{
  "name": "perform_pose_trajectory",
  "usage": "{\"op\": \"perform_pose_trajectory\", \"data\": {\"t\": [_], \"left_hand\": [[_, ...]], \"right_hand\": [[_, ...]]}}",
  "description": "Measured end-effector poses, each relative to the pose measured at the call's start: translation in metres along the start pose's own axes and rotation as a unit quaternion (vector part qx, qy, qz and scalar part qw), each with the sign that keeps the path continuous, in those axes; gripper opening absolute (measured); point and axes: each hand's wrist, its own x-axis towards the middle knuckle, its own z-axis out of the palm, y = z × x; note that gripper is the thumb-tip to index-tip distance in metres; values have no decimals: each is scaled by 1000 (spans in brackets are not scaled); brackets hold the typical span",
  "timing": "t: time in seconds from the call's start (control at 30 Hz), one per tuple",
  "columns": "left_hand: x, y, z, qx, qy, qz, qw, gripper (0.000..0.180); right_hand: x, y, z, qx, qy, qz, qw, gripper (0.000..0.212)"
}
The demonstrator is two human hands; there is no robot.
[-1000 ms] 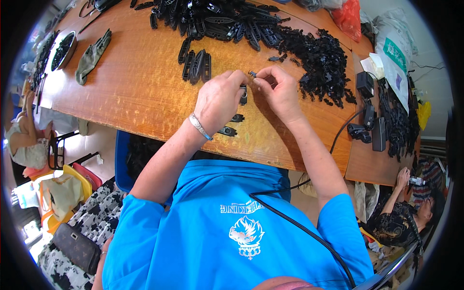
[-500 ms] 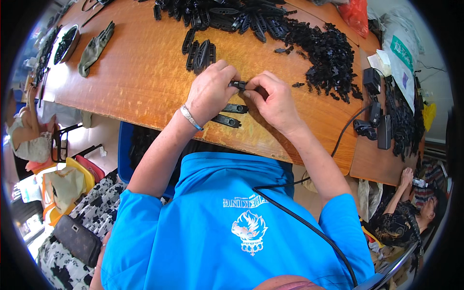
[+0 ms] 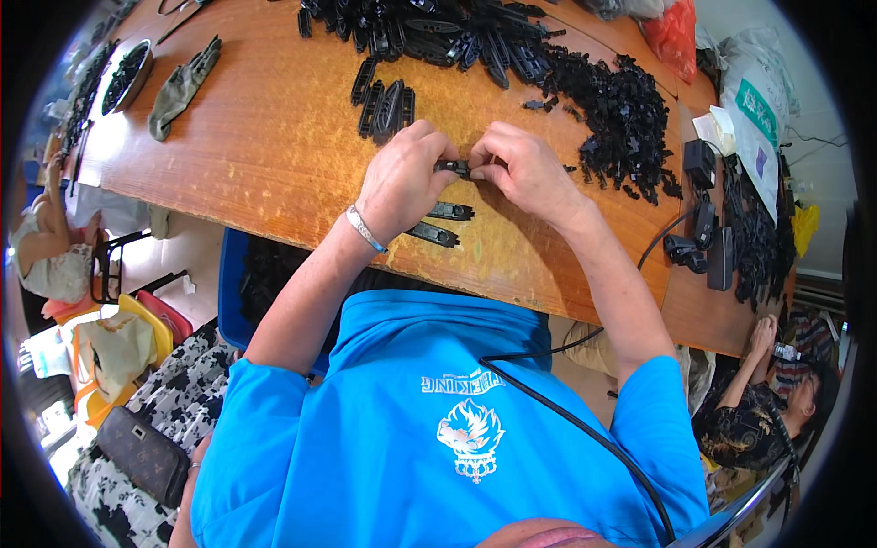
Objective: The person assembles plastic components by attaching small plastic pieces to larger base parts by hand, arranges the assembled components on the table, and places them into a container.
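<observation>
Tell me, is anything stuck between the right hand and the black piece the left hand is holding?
Nothing that I can see. The right hand is right at one end of the black piece; the left hand holds the other. Two other black pieces lie nearer the table's front edge, not between.

On a brown wooden table [image 3: 274,137], long black plastic parts [image 3: 425,36] lie piled beyond the bare left hand [image 3: 402,183] and right hand [image 3: 532,175], small black plastic pieces [image 3: 630,128] heaped to the right. Two narrow black plastic strips [image 3: 434,235] lie nearer the front edge; a crumpled grey cloth [image 3: 187,87] lies far left.
</observation>
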Motion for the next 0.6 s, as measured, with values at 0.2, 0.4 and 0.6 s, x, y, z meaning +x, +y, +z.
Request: {"op": "perform_pose_trajectory", "data": {"t": [0.2, 0.4, 0.6], "left_hand": [[3, 12, -1, 62, 9, -57, 996, 16], [7, 12, 5, 36, 3, -116, 993, 14], [-2, 0, 0, 36, -29, -99, 994, 17]], "right_hand": [[6, -6, -5, 80, -7, 165, 983, 16], [11, 3, -6, -14, -58, 216, 975, 23], [-10, -16, 10, -13, -18, 164, 986, 25]]}}
